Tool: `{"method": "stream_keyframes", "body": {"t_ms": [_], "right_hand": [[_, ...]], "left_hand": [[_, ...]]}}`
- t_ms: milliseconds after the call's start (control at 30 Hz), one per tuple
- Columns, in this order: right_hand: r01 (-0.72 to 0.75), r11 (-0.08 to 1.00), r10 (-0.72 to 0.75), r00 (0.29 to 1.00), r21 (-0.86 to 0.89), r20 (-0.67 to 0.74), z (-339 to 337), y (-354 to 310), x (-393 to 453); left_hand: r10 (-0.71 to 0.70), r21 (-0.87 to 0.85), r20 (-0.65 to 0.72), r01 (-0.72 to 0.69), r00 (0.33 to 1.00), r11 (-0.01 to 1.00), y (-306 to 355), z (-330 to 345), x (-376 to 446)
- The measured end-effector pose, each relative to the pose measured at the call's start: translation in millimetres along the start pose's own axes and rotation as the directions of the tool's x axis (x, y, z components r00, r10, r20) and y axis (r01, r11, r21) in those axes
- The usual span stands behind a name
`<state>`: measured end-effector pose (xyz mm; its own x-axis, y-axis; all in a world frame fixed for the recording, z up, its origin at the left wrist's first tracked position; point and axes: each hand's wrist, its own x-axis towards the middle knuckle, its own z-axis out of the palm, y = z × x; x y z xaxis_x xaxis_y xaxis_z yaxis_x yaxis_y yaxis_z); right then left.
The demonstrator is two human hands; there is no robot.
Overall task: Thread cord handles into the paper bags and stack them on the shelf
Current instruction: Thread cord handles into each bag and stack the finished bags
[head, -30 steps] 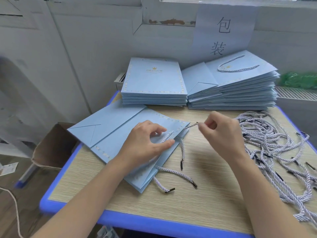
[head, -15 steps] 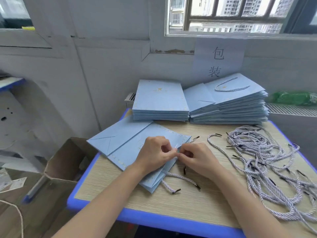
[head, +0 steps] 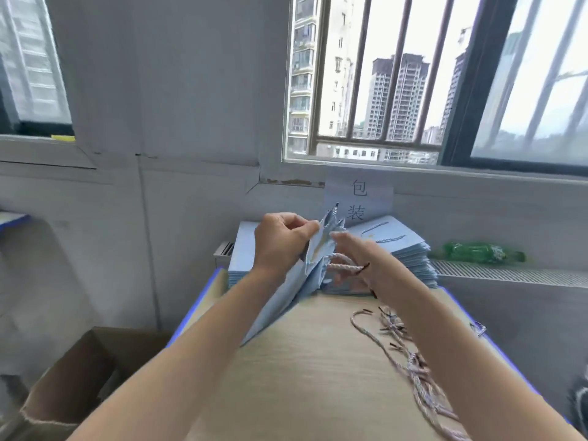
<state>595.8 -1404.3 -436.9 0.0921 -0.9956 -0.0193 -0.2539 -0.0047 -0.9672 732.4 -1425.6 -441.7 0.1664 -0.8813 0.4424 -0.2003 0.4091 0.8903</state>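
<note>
The left hand (head: 283, 240) fingers pinch the top of a flat light blue paper bag (head: 286, 297); the right hand (head: 356, 259) fingers hold its white twisted cord (head: 342, 265).

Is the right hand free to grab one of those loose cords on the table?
Probably not right away. The right hand is up at the lifted paper bag, working its cord handle. The loose cords lie uncovered on the table below that forearm, so once it lets go, the way looks free.

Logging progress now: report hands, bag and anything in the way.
Left hand grips the paper bag at its top edge, lifted off the table. Right hand at the bag's mouth; grip hidden. Cord handle looped there. Nothing blocking.
</note>
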Motion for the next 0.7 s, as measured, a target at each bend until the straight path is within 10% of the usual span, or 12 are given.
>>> {"method": "stream_keyframes", "body": {"t_ms": [300,467,700], "right_hand": [[0.142,0.973,-0.123,0.986,0.182,-0.112,-35.7,-40.3,27.0],[0.062,0.991,-0.101,0.920,-0.116,-0.379,-70.6,2.7,42.0],[-0.052,0.976,-0.034,0.921,-0.209,-0.389,-72.0,44.4,62.0]], "left_hand": [[-0.205,-0.357,0.084,0.222,0.975,0.907,11.0,-36.7,49.4],[-0.299,-0.169,-0.120,0.277,0.947,0.946,-46.8,-78.4,61.2],[-0.326,-0.102,-0.070,0.319,0.943,0.942,-85.6,-68.7,57.3]]}}
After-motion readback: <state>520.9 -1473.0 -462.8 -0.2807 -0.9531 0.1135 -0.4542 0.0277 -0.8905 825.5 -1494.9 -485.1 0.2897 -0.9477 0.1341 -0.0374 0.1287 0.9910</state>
